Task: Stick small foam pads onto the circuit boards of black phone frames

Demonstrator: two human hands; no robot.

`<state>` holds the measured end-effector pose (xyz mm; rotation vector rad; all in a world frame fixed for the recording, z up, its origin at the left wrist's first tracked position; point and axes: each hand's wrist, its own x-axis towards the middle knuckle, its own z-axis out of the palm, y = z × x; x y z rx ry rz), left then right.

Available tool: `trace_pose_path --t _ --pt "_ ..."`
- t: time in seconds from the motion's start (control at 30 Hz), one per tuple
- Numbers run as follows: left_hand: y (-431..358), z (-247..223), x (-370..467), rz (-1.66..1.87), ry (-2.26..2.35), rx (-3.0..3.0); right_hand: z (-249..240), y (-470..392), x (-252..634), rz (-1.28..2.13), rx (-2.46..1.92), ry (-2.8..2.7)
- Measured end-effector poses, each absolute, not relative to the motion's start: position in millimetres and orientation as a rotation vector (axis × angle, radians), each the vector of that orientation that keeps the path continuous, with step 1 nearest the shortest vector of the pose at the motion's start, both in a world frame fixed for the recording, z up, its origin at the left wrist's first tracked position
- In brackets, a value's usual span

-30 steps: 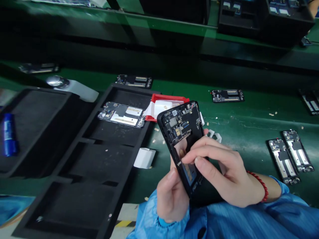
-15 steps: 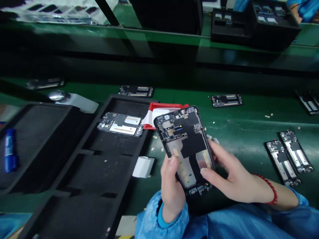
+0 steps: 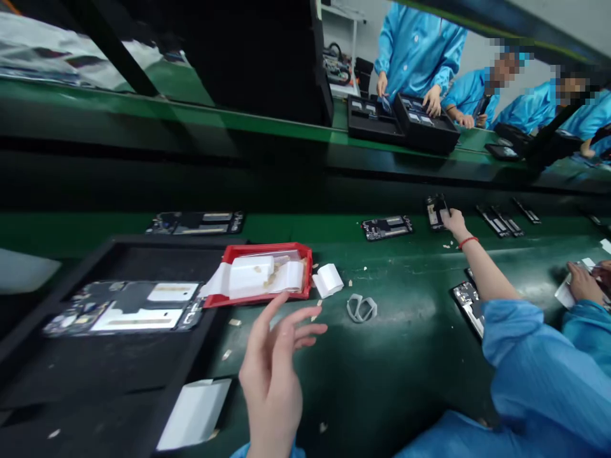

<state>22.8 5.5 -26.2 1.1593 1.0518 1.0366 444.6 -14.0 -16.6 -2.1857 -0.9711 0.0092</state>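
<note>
My right hand (image 3: 456, 224) reaches far out over the green bench, gripping the lower end of a phone frame (image 3: 435, 208) with its circuit board exposed. A red bracelet circles that wrist. With fingers spread and nothing in them, my left hand (image 3: 277, 366) hovers nearer to me. Just beyond its fingertips is a red tray (image 3: 228, 257) holding white paper and small tan scraps. Another opened phone (image 3: 128, 312) lies in the black compartment tray (image 3: 138, 362) on the left. Right of the red tray lies a folded white paper (image 3: 328, 280).
More phone frames lie along the far side, including one at centre (image 3: 387, 227) and one at left (image 3: 195, 222). A grey looped band (image 3: 361, 308) rests on the bench (image 3: 382, 375). At right, a co-worker's hand (image 3: 583, 283) is busy; other people stand behind the raised ledge.
My right hand has carried the phone frame away to the far right. My left hand has let go of it and is open. The view has swung right, showing more co-workers.
</note>
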Motion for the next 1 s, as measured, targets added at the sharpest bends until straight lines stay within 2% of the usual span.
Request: trace_pose_path --t 0.23,0.37,0.53,0.73,1.0 --pt "4.7 -20.4 27.3 0.977 1.096 1.227 -49.1 28.9 452.8 0.340 -2.277 -1.479" --pt "7.5 -28.0 27.8 0.922 1.092 1.231 -38.6 39.0 435.6 0.405 -2.209 -1.659" --pt "0.9 -40.9 44.5 1.010 1.047 1.096 -17.5 6.6 347.3 0.289 -2.003 -1.731" --pt "-10.0 -16.9 43.1 1.100 0.979 1.051 -14.6 -43.2 219.4 0.470 -1.635 -1.707" --pt "-28.5 -18.1 35.7 1.263 0.980 1.203 12.6 -22.4 174.7 0.547 -1.351 -1.434"
